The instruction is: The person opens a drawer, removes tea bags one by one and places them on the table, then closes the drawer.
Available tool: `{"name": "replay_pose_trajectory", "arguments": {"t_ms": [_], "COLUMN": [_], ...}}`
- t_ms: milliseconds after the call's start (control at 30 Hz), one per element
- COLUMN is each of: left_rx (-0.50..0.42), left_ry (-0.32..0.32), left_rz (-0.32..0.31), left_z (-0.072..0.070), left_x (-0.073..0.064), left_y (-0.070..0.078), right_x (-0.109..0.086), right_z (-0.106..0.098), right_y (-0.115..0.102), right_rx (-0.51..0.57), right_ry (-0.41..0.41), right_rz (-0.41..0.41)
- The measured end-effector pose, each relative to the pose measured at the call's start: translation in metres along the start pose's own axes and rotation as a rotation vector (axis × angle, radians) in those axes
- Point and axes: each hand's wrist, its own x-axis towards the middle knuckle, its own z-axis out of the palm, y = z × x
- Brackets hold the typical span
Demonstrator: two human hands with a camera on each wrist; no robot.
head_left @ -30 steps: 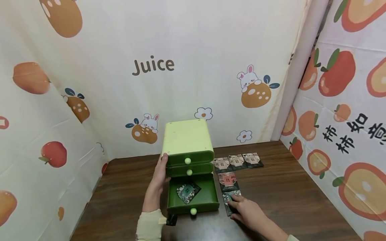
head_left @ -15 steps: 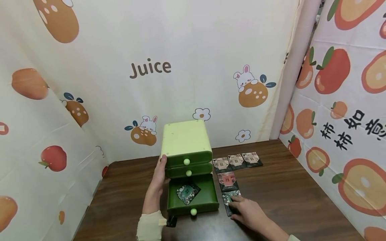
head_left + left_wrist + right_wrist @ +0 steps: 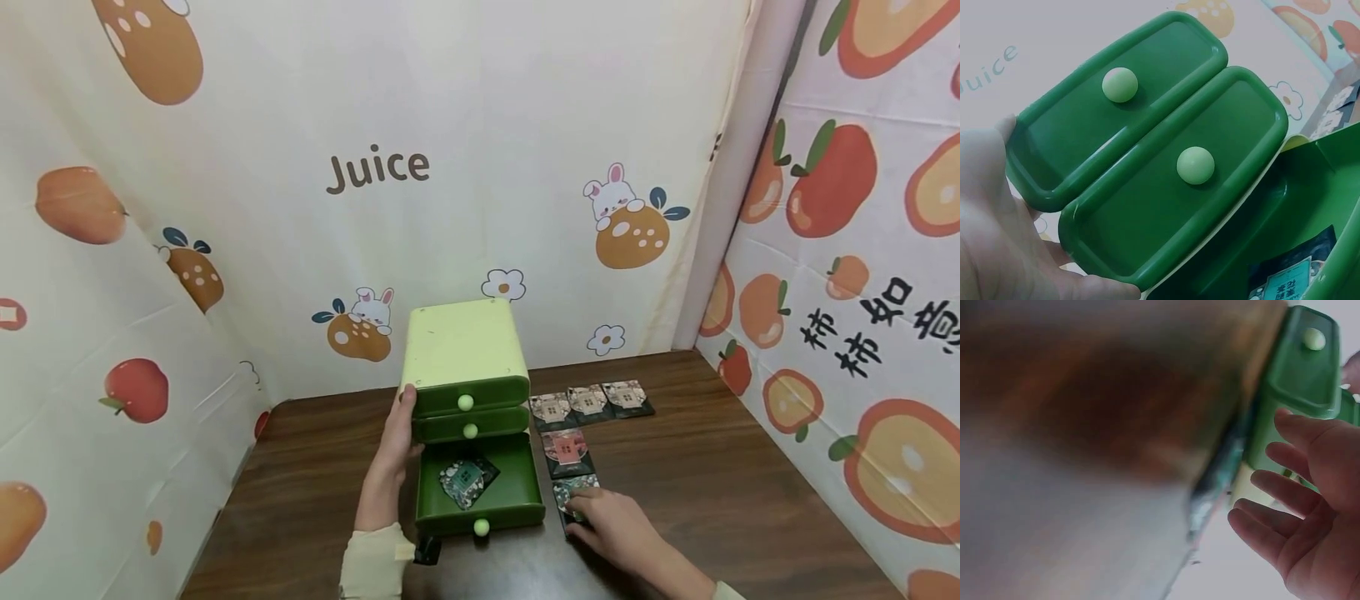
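In the head view a pale-green mini drawer cabinet (image 3: 465, 342) with dark-green fronts stands on the table. My left hand (image 3: 393, 442) holds its left side, thumb by the top front corner; in the left wrist view its fingers (image 3: 1110, 289) reach the second drawer's lower corner. The bottom drawer (image 3: 513, 492) is pulled out, and green-labelled flat packets (image 3: 467, 477) lie inside. My right hand (image 3: 618, 529) is over another green-labelled packet (image 3: 576, 485) to the right of the drawer, hiding part of it. In the right wrist view its fingers (image 3: 1288, 490) are spread, with nothing visible between them.
A red-labelled packet (image 3: 567, 451) lies just behind the green one. Farther back are three beige-labelled packets (image 3: 590, 403) in a row. Fruit-printed cloth (image 3: 480, 167) hangs behind and beside the wooden table (image 3: 712, 467).
My right hand's thumb and fingertips have drawn a little closer together over the green packet. My left hand stays on the cabinet. The head view has shifted slightly.
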Motion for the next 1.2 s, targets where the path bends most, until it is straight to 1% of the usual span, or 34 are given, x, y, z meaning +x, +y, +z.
{"name": "replay_pose_trajectory", "arguments": {"t_ms": [100,200,267,333,400,500,600,633,700,767,867,933,1033,1100,1200], "left_rx": [-0.003,-0.015,-0.018,-0.02,-0.027,-0.029,-0.017,-0.013,-0.01,-0.009,-0.015,-0.018,-0.021,-0.019,-0.023], "left_ry": [0.007,0.009,0.008,-0.002,-0.006,0.005,0.022,0.024,0.023,0.025,0.028,0.025,0.014,0.008,0.005], "left_rz": [0.002,-0.006,-0.015,-0.018,-0.014,-0.001,0.002,0.0,-0.008,-0.02,-0.03,-0.034,-0.043,-0.048,-0.051], "left_z": [0.001,0.002,0.003,0.003,0.003,0.002,0.001,0.001,0.001,0.0,0.0,0.001,0.001,0.001,0.001], "left_x": [0.0,0.0,0.0,0.0,0.0,0.002,0.003,0.003,0.003,0.002,0.002,0.001,0.001,0.001,0.002], "left_y": [-0.003,-0.004,-0.005,-0.004,-0.003,-0.001,0.0,0.001,0.0,0.0,-0.001,-0.001,0.0,0.001,0.003], "right_x": [0.013,0.031,0.044,0.059,0.075,0.1,0.123,0.13,0.141,0.149,0.157,0.158,0.158,0.158,0.156], "right_z": [-0.008,-0.02,-0.026,-0.03,-0.031,-0.026,-0.014,-0.009,0.003,0.014,0.028,0.032,0.032,0.03,0.032], "right_y": [-0.009,-0.025,-0.036,-0.046,-0.055,-0.062,-0.064,-0.064,-0.062,-0.061,-0.058,-0.058,-0.058,-0.059,-0.055], "right_rx": [-0.005,0.048,0.077,0.104,0.128,0.201,0.277,0.291,0.303,0.286,0.201,0.086,-0.138,-0.304,-0.508], "right_ry": [0.058,0.107,0.132,0.127,0.093,-0.022,-0.148,-0.179,-0.234,-0.287,-0.377,-0.43,-0.477,-0.479,-0.422], "right_rz": [-0.014,-0.033,-0.068,-0.113,-0.146,-0.158,-0.158,-0.165,-0.199,-0.235,-0.252,-0.233,-0.198,-0.195,-0.239]}}
